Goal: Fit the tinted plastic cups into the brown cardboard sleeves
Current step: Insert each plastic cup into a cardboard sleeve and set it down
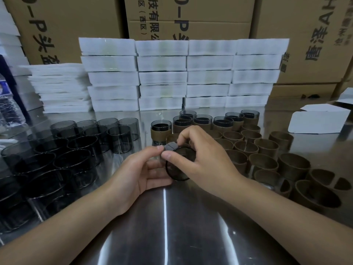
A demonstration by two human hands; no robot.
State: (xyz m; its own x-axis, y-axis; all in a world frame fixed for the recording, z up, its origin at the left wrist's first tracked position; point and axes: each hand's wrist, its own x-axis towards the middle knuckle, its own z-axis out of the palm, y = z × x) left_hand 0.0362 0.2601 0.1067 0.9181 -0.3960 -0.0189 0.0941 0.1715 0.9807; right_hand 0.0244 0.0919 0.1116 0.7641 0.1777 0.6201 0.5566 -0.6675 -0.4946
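Observation:
A tinted plastic cup (178, 172) lies tilted on its side at the table's middle, its open mouth facing me. My left hand (142, 170) cradles it from the left, thumb on its upper edge. My right hand (198, 156) grips it from above and the right, thumb and fingers pinching its far end. Several bare tinted cups (63, 150) stand in rows at the left. Several empty brown cardboard sleeves (265, 161) stand at the right. Behind my hands, several cups in sleeves (161, 129) stand in a row.
Stacks of white foam-wrapped packs (183, 73) line the back of the shiny metal table (172, 226). Big cardboard cartons (296, 35) rise behind them. A folded white box (321, 121) lies at the far right, a plastic bottle (9, 109) at the far left.

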